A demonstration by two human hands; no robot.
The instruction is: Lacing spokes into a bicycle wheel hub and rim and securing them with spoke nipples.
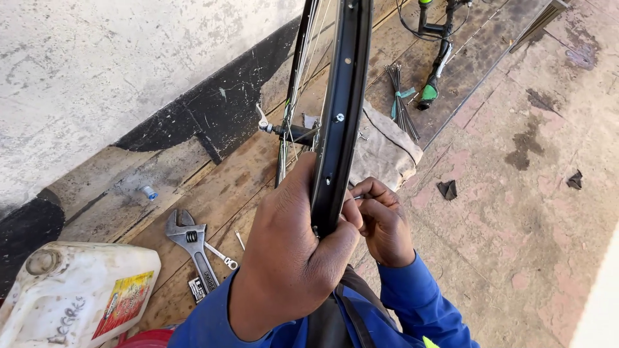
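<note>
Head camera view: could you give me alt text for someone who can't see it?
A person in blue sleeves grips a black bicycle rim with the left hand, while the right hand pinches a small metal part at its edge. An adjustable wrench, a white jug and a spoke bundle lie on the wooden floor.

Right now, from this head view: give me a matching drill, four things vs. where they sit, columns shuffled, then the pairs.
Things:
1. adjustable wrench
2. white jerrycan
3. spoke bundle
4. wheel rim

Places:
A. bottom left corner
B. upright, gripped by the left hand, right hand beside it
C. on the wooden boards left of the hands
D. far up on the boards, tied with a green strip

Pairs: 1-C, 2-A, 3-D, 4-B
</note>
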